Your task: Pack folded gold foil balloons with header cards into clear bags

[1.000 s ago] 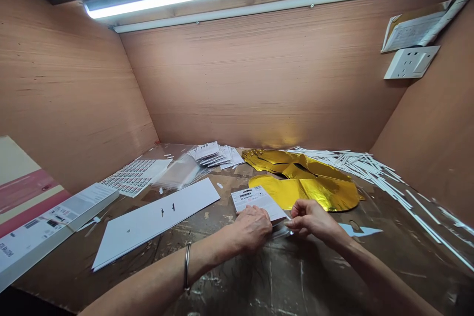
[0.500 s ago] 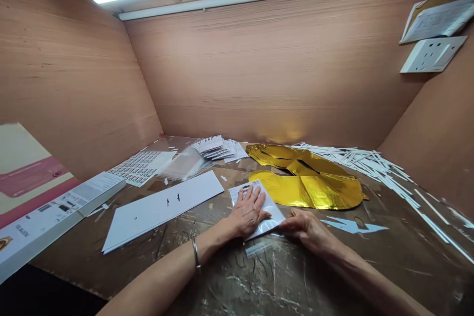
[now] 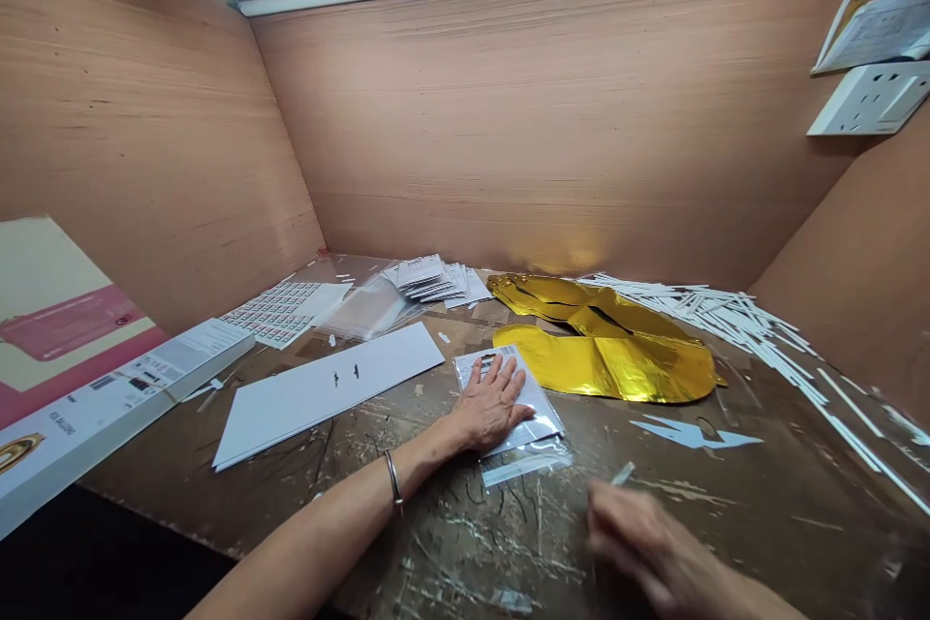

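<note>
I have one clear bag [image 3: 542, 417] with a printed card inside, lying flat on the surface [image 3: 450, 542] in front of me, its flap [image 3: 519, 468] pointing toward me. My left hand [image 3: 494, 404] is spread over it, fingers a little apart, palm down on the plastic. My right hand [image 3: 632, 528] is curled, well apart from the bag and blurred; a small pale strip [image 3: 623, 475] shows at its fingertips, and I cannot tell whether they pinch it.

To do this well, I judge, I should press evenly with the left palm so the card cannot slide, and leave the flap uncreased and free of scraps. Any folding of thin plastic calls for a light, straight stroke, since it wrinkles easily.

Counting outward: gold foil pieces [image 3: 639, 368], at least two, overlapping just beyond the bag; one pale cut scrap [image 3: 697, 433] to the right; long white cards [image 3: 326, 402], at least two, stacked; several packets [image 3: 428, 281] fanned at the back, too overlapped to number; clear sleeves [image 3: 370, 307], also uncountable; one label sheet [image 3: 280, 312]; one long white box [image 3: 131, 397]; and a heap of white strips [image 3: 712, 320], dozens by my guess.
</note>
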A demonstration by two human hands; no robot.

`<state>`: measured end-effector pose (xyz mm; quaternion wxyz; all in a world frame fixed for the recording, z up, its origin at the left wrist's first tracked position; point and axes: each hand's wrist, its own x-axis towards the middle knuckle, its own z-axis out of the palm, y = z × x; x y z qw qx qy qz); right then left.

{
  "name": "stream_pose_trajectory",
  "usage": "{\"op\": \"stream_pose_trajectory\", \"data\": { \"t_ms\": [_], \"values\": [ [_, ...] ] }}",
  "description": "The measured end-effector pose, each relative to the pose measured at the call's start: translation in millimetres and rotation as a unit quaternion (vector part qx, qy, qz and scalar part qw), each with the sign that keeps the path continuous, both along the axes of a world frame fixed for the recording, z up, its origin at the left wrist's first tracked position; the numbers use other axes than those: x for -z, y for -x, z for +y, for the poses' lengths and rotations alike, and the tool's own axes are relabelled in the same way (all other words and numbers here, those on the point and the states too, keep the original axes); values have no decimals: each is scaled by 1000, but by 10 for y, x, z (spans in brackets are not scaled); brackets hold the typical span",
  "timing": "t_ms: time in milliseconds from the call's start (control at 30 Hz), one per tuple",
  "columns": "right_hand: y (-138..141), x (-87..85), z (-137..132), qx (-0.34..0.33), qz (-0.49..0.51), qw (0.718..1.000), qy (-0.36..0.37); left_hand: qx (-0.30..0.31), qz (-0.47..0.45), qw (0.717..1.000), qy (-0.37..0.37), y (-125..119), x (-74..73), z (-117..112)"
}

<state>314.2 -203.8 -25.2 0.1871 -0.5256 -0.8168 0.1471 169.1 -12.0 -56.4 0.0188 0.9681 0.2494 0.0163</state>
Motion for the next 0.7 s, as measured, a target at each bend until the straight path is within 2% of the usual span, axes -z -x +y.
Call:
{"op": "stream_pose_trajectory", "data": {
  "t_ms": [67,133,200,233,367,433,500,567,700],
  "values": [
    [12,-98,-155,-25,58,998,16,4,1,1000,1,-3,-9,-3],
    [-25,-141,-166,42,68,997,-13,7,3,1000,0,-2,-18,-8],
    [-82,-121,-42,127,52,989,-52,10,5,1000,-4,5,-24,-16],
    [-104,-91,52,142,43,987,-63,12,4,1000,-5,10,-25,-21],
    [-71,78,420,99,-10,994,-52,21,-2,1000,-4,26,-15,-35],
    [1,140,482,98,-38,992,-64,20,-1,1000,-4,28,-12,-37],
    [64,153,415,104,-41,992,-64,16,3,1000,-5,27,-12,-36],
    [75,109,231,98,-49,990,-84,15,5,1000,-3,26,-12,-34],
    [-187,-112,-225,121,-87,970,-190,20,5,1000,0,25,2,-25]
  ]
}}
